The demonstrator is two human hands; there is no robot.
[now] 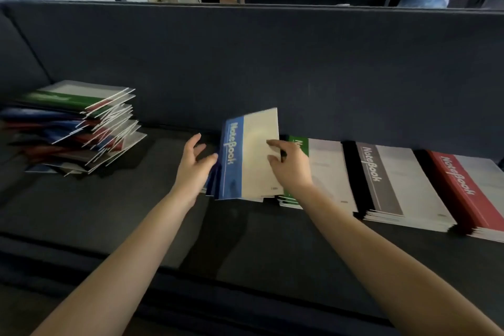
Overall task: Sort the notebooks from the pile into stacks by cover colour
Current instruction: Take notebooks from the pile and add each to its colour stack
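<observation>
Nearby, two bare arms are stretched out over the dark grey sofa seat (136, 199). The left hand (195, 163) is held open with its fingers spread, and a fingertip is set against the blue edge of the blue-and-white paper notebook (245, 155). The right hand (290, 165) looks closed on that notebook's white right edge, with finger and thumb laid on the cover. The notebook is held tilted, its far end lifted, right over the small blue stack (211, 188). Just beside it to the right, the green stack (298, 148), the grey stack (381, 174) and the red stack (461, 183) are laid in a row. Further off to the left, the messy mixed pile (81, 128) is not yet sorted. The notebook is likely thin, light and bendy, and its shiny cover may slide. It is best taken by both long edges and laid down flat, so the stack is not knocked crooked.
</observation>
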